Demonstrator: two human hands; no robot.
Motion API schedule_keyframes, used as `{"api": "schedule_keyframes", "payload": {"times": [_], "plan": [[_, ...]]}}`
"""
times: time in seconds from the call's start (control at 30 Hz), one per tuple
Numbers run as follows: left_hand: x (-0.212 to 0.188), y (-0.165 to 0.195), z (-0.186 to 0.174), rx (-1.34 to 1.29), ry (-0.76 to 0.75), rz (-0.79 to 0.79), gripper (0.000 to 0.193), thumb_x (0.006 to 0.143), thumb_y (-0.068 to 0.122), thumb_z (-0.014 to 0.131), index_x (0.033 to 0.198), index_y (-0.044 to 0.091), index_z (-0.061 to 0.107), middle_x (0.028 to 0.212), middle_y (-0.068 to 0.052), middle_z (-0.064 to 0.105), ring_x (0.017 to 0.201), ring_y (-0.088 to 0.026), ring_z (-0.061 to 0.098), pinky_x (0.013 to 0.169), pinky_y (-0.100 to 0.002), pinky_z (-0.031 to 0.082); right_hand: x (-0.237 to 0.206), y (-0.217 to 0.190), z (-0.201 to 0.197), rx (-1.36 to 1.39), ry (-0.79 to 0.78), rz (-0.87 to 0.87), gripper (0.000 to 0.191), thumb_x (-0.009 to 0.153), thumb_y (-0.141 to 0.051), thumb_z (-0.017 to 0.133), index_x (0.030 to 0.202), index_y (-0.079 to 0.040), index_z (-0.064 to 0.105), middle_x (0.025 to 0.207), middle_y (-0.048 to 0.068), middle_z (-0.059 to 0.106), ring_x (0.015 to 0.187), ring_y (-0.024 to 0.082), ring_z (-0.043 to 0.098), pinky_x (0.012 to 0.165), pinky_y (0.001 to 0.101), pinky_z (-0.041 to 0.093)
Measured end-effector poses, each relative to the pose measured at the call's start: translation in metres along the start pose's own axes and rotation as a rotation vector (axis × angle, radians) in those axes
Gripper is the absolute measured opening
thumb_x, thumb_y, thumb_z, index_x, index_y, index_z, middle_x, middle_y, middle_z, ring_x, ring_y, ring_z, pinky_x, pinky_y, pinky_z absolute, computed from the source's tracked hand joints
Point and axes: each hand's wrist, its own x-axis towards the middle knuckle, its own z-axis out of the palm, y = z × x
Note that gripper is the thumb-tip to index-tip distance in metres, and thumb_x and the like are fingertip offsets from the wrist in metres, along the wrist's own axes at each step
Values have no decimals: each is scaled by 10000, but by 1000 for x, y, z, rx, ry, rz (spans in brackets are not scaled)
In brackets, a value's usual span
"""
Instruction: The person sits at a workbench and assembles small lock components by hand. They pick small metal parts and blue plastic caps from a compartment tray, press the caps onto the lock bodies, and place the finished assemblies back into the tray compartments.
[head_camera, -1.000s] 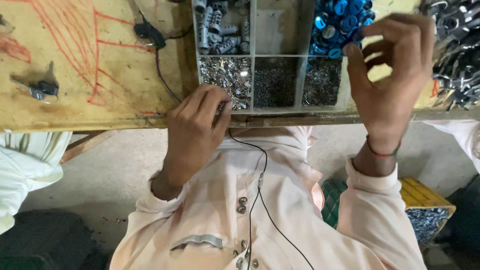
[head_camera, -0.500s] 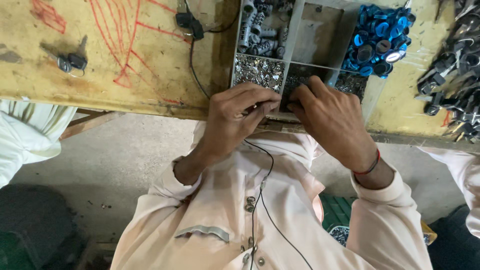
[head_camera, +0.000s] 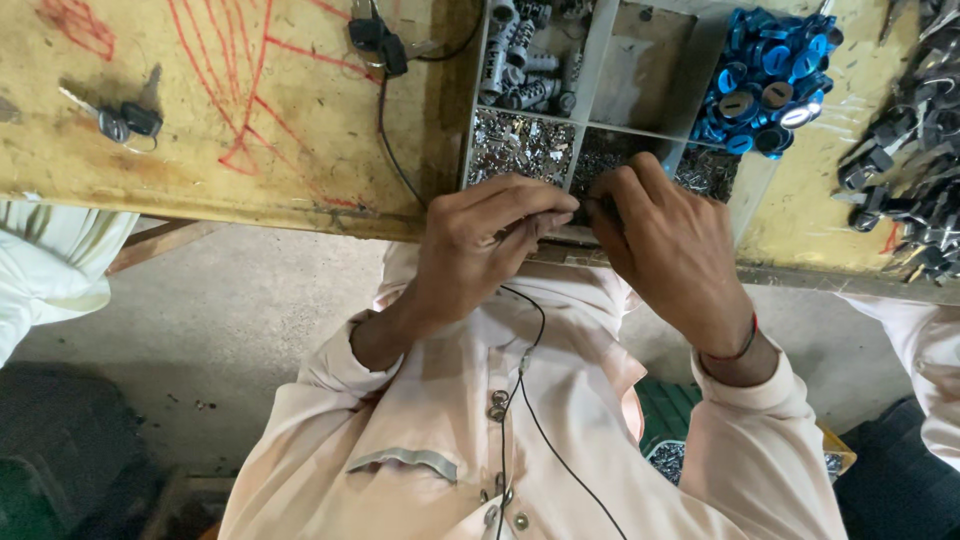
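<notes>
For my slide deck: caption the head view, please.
Both hands, left and right, meet fingertip to fingertip over a divided parts tray.

Free room is on the left of the table; the right side is crowded.

The yellow table (head_camera: 230, 110) is mostly bare at left, with only a small key bunch (head_camera: 125, 118) and a black cable (head_camera: 385, 60). The divided tray (head_camera: 600, 85) has one nearly empty compartment; both hands, left hand (head_camera: 480, 240) and right hand (head_camera: 665, 245), block its near edge. Blue caps (head_camera: 770, 75) and dark metal parts (head_camera: 910, 170) fill the right.
</notes>
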Motion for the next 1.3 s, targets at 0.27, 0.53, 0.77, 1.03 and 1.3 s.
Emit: {"api": "schedule_keyframes", "payload": {"times": [0.27,0.53,0.77,1.03,1.3], "plan": [[1,3,18,-255,-3,-147,146,1008,-17,714,1147,22,731,1052,-75,751,831,-120,735,740,-243,629,-21,8,7,777,167,32,128,1071,-13,589,1186,12,537,1294,149,535,938,149,596,743,264,554],[1,-7,30,-730,-127,-333,151,1033,9,687,1177,-4,732,1007,-148,776,912,-172,788,819,-307,692,-42,18,28,1174,180,68,88,1110,-62,559,1136,20,546,1197,97,521,934,98,566,696,202,527],[-2,-12,29,-636,-178,-217,149,1057,-12,712,1198,8,756,936,-115,778,802,-122,739,738,-276,633,-43,15,25,1270,144,105,100,1118,-66,571,1144,29,561,1104,96,538,822,111,609,713,217,523],[0,4,18,-22,-157,57,158,1008,58,744,1158,17,721,953,-60,743,852,-93,734,727,-247,609,-49,7,27,720,394,-53,252,1054,25,685,1201,-18,485,1114,111,577,923,172,625,756,284,547],[14,-6,22,-268,-218,-204,146,981,110,729,1101,26,729,962,-34,763,820,-55,715,723,-227,630,-38,12,-4,927,90,327,144,1033,-89,669,1157,-71,599,944,62,662,743,139,646,652,299,537]]}}
